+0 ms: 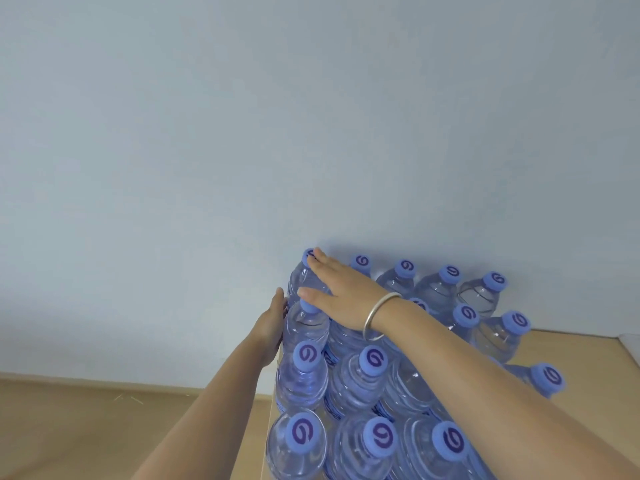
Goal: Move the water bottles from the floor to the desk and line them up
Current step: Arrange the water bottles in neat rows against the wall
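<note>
We see two bare forearms, no sleeves reaching into view on either. The left hand (272,327) wears nothing: no ring, no watch, no band. The right hand (341,289) is likewise ringless, but its wrist carries a plain bangle (375,315), silver in colour, smooth, rounded and unmarked, sitting loosely. We cannot make out the fingernails clearly.

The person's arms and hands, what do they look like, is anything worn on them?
Both forearms are bare, with no sleeves in view and no gloves. The right hand has a plain silver bangle round its wrist. The left hand shows no jewellery in this view.
</note>
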